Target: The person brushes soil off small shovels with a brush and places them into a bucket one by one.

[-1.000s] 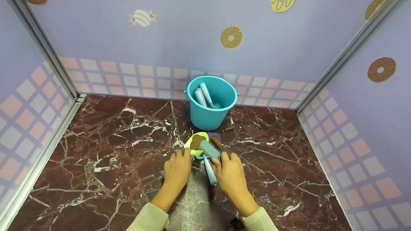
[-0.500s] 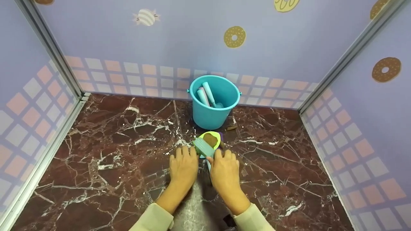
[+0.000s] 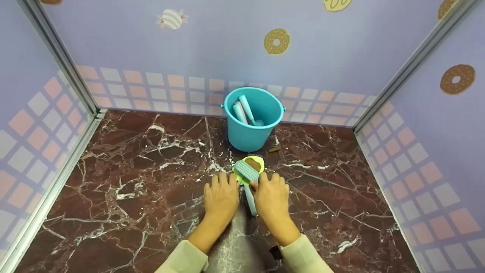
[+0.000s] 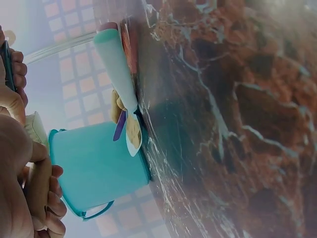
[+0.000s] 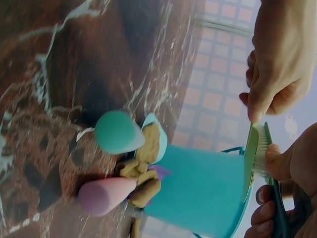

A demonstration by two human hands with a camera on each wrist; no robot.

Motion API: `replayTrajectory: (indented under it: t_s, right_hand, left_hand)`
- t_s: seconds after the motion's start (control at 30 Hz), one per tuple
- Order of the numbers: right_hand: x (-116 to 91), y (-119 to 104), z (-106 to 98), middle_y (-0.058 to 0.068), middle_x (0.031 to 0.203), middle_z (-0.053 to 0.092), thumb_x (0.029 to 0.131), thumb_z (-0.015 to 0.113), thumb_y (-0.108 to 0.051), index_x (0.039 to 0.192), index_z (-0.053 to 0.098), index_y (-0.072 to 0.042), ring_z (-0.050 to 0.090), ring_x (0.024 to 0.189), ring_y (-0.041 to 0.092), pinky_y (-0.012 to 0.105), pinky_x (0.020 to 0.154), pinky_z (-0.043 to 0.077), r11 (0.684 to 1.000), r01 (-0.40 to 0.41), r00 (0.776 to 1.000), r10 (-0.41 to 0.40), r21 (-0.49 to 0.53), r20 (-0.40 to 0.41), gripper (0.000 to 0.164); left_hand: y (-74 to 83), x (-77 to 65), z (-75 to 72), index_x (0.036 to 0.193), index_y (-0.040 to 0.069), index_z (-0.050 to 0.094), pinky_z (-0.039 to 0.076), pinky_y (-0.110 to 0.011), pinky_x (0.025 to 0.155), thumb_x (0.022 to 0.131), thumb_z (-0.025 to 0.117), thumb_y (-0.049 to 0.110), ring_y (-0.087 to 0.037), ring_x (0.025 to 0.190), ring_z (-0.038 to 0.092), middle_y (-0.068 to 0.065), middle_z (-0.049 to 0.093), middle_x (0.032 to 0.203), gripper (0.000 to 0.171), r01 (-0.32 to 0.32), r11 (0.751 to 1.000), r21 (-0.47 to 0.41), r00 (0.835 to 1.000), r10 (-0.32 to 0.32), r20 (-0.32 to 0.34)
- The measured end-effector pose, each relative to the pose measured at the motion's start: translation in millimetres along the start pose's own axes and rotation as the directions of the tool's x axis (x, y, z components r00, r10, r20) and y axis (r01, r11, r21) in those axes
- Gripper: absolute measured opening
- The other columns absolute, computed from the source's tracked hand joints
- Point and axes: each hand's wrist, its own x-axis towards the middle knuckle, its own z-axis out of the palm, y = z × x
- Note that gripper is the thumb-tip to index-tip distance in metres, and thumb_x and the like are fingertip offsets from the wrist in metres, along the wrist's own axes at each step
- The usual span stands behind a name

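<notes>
My left hand (image 3: 221,197) pinches the edge of a yellow-green shallow dish (image 3: 258,161) that holds brown clay-like stuff. In my right hand (image 3: 272,197) is a brush (image 3: 247,171), gripped by its dark teal handle (image 5: 280,210). Its white bristles (image 5: 260,151) face the dish, close against it, and the right thumb lies beside them. Below the hands a toy shovel (image 4: 116,69) with a pale blue handle rests on the floor, a tan lump (image 4: 133,131) on its blade. A pink-handled tool (image 5: 106,196) lies alongside, with tan lumps (image 5: 145,192) around its head.
A blue bucket (image 3: 248,134) stands behind the hands near the back wall, with light-handled tools (image 3: 246,108) inside. A small brown piece (image 3: 273,149) lies by its base. White crumbs dot the marble floor (image 3: 151,182). Patterned panels enclose the back and both sides.
The yellow-green dish has shifted right and now covers most of the purple piece. The brush has swung across the dish, its dotted face now showing. Both hands have edged right.
</notes>
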Motion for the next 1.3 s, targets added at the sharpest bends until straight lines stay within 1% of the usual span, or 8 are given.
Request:
replayTrajectory:
  t_s: [0.3,0.43,0.6,0.7,0.77,1.03,1.17,1.3]
  right_hand:
    - [8.0,13.9,3.4,0.019,0.084,0.058,0.089,0.076,-0.037,0.099,0.064,-0.005,0.059,0.077,0.039,0.052,0.062,0.048,0.998,-0.069,0.997,0.069,0.009,0.03,0.036]
    - [10.4,12.7,1.4,0.018,0.084,0.056,0.091,0.075,-0.038,0.097,0.061,-0.004,0.057,0.076,0.038,0.052,0.062,0.047,0.997,-0.077,0.997,0.076,0.032,0.004,0.037]
    - [2.7,0.3,-3.4,0.016,0.08,0.053,0.09,0.072,-0.041,0.093,0.059,-0.004,0.055,0.073,0.037,0.048,0.06,0.044,0.996,0.014,0.999,-0.011,0.086,-0.034,0.039]
    - [-4.3,-5.1,-1.6,0.015,0.078,0.053,0.089,0.072,-0.043,0.09,0.058,-0.005,0.055,0.071,0.035,0.047,0.058,0.043,0.995,0.066,0.998,-0.064,0.069,-0.019,0.04]
    - [-6.3,-4.9,1.4,0.015,0.078,0.052,0.088,0.072,-0.043,0.089,0.058,-0.005,0.055,0.071,0.036,0.047,0.057,0.042,0.996,0.071,0.997,-0.071,0.046,-0.01,0.04]
    - [5.2,15.6,5.1,0.018,0.08,0.055,0.091,0.074,-0.039,0.092,0.06,-0.004,0.057,0.072,0.039,0.051,0.059,0.047,1.0,0.008,1.0,-0.008,0.011,-0.011,0.037]
    - [10.0,22.9,2.9,0.018,0.08,0.054,0.094,0.071,-0.036,0.092,0.058,-0.004,0.057,0.073,0.04,0.054,0.061,0.048,0.998,-0.027,1.0,0.027,0.063,0.006,0.034]
    - [9.7,19.3,-5.1,0.016,0.08,0.051,0.097,0.068,-0.036,0.091,0.056,-0.005,0.055,0.073,0.038,0.052,0.063,0.047,0.991,-0.028,1.0,0.028,0.132,-0.001,0.034]
  left_hand:
    - [-1.1,-3.4,2.8,0.097,0.007,0.067,0.047,-0.043,0.06,0.091,0.071,0.037,-0.031,0.082,0.06,-0.014,0.063,0.093,0.031,-0.015,1.0,0.001,1.0,0.015,0.028]
    - [-5.1,-4.4,3.3,0.097,0.008,0.067,0.047,-0.043,0.06,0.09,0.072,0.036,-0.031,0.081,0.06,-0.013,0.062,0.091,0.029,-0.001,1.0,0.007,0.999,0.001,0.038]
    - [-8.1,-2.4,3.0,0.097,0.007,0.066,0.046,-0.044,0.059,0.092,0.07,0.032,-0.031,0.079,0.059,-0.012,0.06,0.089,0.025,0.018,1.0,0.003,0.999,-0.018,0.042]
    - [-6.9,-1.1,2.3,0.096,0.007,0.065,0.046,-0.044,0.058,0.092,0.068,0.031,-0.031,0.078,0.059,-0.012,0.06,0.088,0.024,0.003,1.0,-0.006,0.999,-0.003,0.032]
    - [-5.7,-1.1,1.7,0.095,0.007,0.065,0.046,-0.044,0.058,0.092,0.068,0.031,-0.031,0.078,0.06,-0.013,0.06,0.088,0.025,-0.01,1.0,-0.011,1.0,0.01,0.028]
    - [-2.8,-3.2,0.7,0.096,0.008,0.067,0.045,-0.043,0.06,0.09,0.073,0.035,-0.031,0.083,0.06,-0.013,0.062,0.091,0.028,-0.025,0.999,-0.025,0.999,0.026,0.044]
    - [-2.4,-3.6,1.1,0.097,0.009,0.067,0.045,-0.043,0.06,0.09,0.074,0.035,-0.031,0.082,0.06,-0.012,0.062,0.092,0.028,-0.027,0.999,-0.032,0.998,0.029,0.058]
    - [-2.7,-1.2,1.1,0.102,0.009,0.068,0.047,-0.044,0.063,0.091,0.072,0.035,-0.031,0.085,0.061,-0.012,0.063,0.094,0.028,-0.005,1.0,-0.031,0.996,0.008,0.086]
